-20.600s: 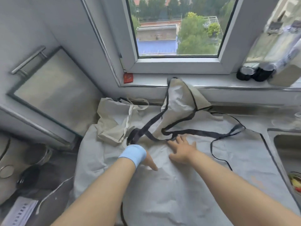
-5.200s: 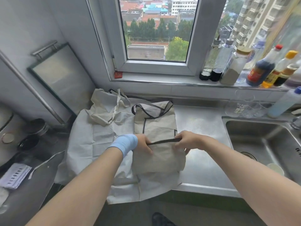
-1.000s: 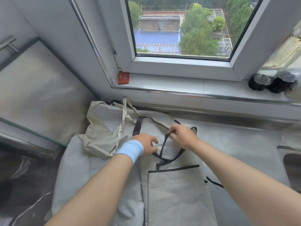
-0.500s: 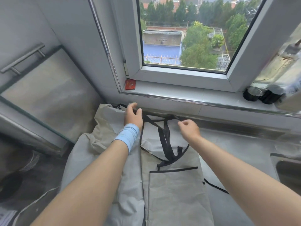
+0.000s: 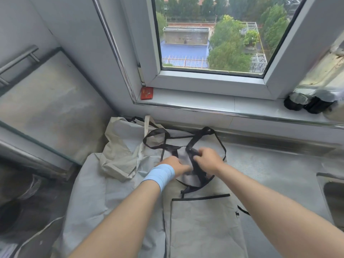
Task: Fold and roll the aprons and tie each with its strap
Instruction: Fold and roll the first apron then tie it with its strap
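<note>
A grey apron with black trim [image 5: 202, 224] lies folded into a long narrow strip on the steel counter, its pocket facing up. Its black straps [image 5: 197, 138] loop loosely over the far end. My right hand [image 5: 208, 159] pinches a black strap just above the fold. My left hand [image 5: 176, 165], with a blue wristband, presses close beside it on the strap and cloth; its fingers are blurred. Under and to the left lies a pale grey apron [image 5: 96, 192] spread flat, and a beige apron with cream straps [image 5: 121, 155] is bunched at the back left.
The window sill [image 5: 204, 104] runs behind the counter, with a small red card [image 5: 147, 93] and dark bottle bases [image 5: 307, 103] on it. A sink edge [image 5: 331, 190] shows at the right. A framed panel [image 5: 46, 112] leans at the left.
Both hands have come back from the far edge of the apron toward its middle. They now meet close together on the black straps, which have been drawn in from their stretched position.
</note>
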Available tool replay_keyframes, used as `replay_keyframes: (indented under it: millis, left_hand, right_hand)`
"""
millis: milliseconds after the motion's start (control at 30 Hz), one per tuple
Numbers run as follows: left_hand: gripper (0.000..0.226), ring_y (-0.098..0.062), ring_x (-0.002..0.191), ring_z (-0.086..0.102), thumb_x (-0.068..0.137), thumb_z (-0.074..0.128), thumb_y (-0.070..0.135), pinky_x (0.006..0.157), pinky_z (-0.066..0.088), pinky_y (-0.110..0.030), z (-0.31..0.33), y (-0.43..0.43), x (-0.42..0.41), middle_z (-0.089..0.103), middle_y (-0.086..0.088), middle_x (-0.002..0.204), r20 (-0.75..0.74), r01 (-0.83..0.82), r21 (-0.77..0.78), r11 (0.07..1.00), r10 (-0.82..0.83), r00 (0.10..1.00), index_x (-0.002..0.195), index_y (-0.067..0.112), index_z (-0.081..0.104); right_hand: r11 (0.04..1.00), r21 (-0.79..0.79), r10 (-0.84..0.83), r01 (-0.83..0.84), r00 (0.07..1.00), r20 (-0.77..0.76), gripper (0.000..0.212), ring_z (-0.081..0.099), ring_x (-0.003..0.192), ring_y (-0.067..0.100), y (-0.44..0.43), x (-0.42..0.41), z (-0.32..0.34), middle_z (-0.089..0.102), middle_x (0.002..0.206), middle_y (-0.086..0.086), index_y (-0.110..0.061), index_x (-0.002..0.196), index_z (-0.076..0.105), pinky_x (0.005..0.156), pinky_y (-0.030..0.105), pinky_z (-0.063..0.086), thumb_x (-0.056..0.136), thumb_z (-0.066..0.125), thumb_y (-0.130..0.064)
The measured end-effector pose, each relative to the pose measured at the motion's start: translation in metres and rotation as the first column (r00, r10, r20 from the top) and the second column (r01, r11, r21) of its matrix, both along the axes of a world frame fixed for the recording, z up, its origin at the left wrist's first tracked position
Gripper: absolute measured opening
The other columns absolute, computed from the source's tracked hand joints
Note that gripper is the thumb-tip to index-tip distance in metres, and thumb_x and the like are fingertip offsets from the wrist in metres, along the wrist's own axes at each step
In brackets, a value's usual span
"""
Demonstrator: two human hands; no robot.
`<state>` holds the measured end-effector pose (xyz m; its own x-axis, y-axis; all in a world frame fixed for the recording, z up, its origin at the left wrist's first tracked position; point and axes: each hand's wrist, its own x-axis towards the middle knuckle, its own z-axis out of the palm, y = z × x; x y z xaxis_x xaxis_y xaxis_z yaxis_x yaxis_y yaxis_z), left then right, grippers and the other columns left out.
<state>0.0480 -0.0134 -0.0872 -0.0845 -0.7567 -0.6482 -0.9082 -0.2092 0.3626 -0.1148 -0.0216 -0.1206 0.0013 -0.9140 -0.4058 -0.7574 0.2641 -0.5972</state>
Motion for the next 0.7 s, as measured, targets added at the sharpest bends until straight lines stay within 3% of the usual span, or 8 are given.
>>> replay_keyframes:
  millis: [67, 167, 233, 333, 400, 500, 633, 700]
  left_hand:
    - [0.056, -0.019, 0.064, 0.064, 0.076, 0.07, 0.048, 0.055, 0.05, -0.023, -0.003, -0.004, -0.008, 0.061, -0.003, 0.111, -0.25, -0.252, 0.133, 0.959, 0.278, 0.927, 0.121, 0.021, 0.051]
    - [0.067, -0.017, 0.054, 0.06, 0.08, 0.076, 0.033, 0.047, 0.047, -0.022, -0.005, -0.016, -0.014, 0.059, -0.008, 0.12, -0.475, -0.468, 0.363, 0.806, 0.592, 0.651, 0.133, 0.029, 0.035]
    - [0.055, -0.016, 0.049, 0.057, 0.083, 0.074, 0.021, 0.047, 0.045, -0.022, -0.001, -0.024, -0.015, 0.063, -0.01, 0.113, -0.56, -0.475, 0.362, 0.802, 0.595, 0.577, 0.126, 0.031, 0.041]
    - [0.03, -0.015, 0.047, 0.053, 0.087, 0.067, 0.01, 0.043, 0.038, -0.02, 0.011, -0.043, -0.016, 0.063, -0.008, 0.088, -0.636, -0.516, 0.28, 0.81, 0.558, 0.532, 0.115, 0.015, 0.056]
    - [0.024, -0.018, 0.051, 0.055, 0.087, 0.063, 0.007, 0.043, 0.039, -0.021, 0.018, -0.055, -0.014, 0.063, -0.009, 0.084, -0.63, -0.576, 0.148, 0.804, 0.525, 0.572, 0.111, 0.01, 0.058]
    - [0.031, -0.025, 0.06, 0.057, 0.085, 0.053, 0.008, 0.051, 0.049, -0.027, 0.024, -0.07, -0.004, 0.062, -0.012, 0.099, -0.592, -0.698, -0.039, 0.715, 0.546, 0.593, 0.115, 0.017, 0.049]
    - [0.04, -0.021, 0.044, 0.057, 0.092, 0.041, 0.002, 0.039, 0.049, -0.026, 0.035, -0.083, 0.017, 0.056, -0.013, 0.092, -0.741, -0.887, 0.076, 0.456, 0.621, 0.256, 0.127, 0.021, 0.035]
    - [0.058, -0.024, 0.054, 0.064, 0.093, 0.044, -0.003, 0.048, 0.058, -0.033, 0.037, -0.085, 0.029, 0.051, -0.007, 0.099, -0.801, -0.894, 0.049, 0.446, 0.552, 0.231, 0.14, 0.025, 0.027]
  right_hand:
    - [0.983, -0.089, -0.138, 0.159, 0.968, 0.208, 0.011, 0.066, 0.072, 0.027, -0.015, 0.002, 0.014, 0.069, 0.078, 0.011, -0.011, 0.081, 0.064, 0.065, 0.04, 0.055, 0.087, 0.057, -0.018]
    - [0.955, -0.125, -0.196, 0.267, 0.891, 0.41, 0.011, 0.062, 0.054, 0.017, -0.035, 0.002, 0.041, 0.068, 0.075, 0.012, -0.008, 0.086, 0.063, 0.043, 0.027, 0.048, 0.093, 0.057, -0.014]
    - [0.946, -0.117, -0.208, 0.303, 0.843, 0.497, 0.012, 0.068, 0.065, 0.018, -0.048, -0.001, 0.05, 0.071, 0.08, 0.01, -0.014, 0.086, 0.064, 0.051, 0.031, 0.054, 0.096, 0.057, -0.017]
    - [0.934, -0.127, -0.22, 0.335, 0.816, 0.535, 0.017, 0.068, 0.073, 0.017, -0.063, -0.005, 0.051, 0.074, 0.079, 0.009, -0.013, 0.085, 0.072, 0.076, 0.044, 0.058, 0.093, 0.06, -0.023]
    - [0.938, -0.093, -0.247, 0.335, 0.831, 0.498, 0.021, 0.069, 0.071, 0.018, -0.067, -0.008, 0.048, 0.075, 0.074, 0.004, -0.013, 0.083, 0.074, 0.075, 0.043, 0.057, 0.092, 0.061, -0.026]
    - [0.938, -0.115, -0.279, 0.326, 0.91, 0.307, 0.029, 0.067, 0.07, 0.02, -0.065, -0.017, 0.044, 0.074, 0.07, -0.006, -0.016, 0.075, 0.072, 0.07, 0.038, 0.054, 0.092, 0.054, -0.031]
    - [0.879, -0.045, -0.435, 0.475, 0.837, 0.332, 0.027, 0.065, 0.057, 0.018, -0.056, -0.027, 0.038, 0.075, 0.079, 0.002, -0.018, 0.082, 0.07, 0.052, 0.032, 0.054, 0.098, 0.049, -0.024]
    - [0.861, 0.029, -0.465, 0.508, 0.761, 0.453, 0.02, 0.07, 0.063, 0.02, -0.053, -0.027, 0.037, 0.073, 0.088, 0.007, -0.012, 0.099, 0.07, 0.052, 0.033, 0.057, 0.099, 0.051, -0.02]
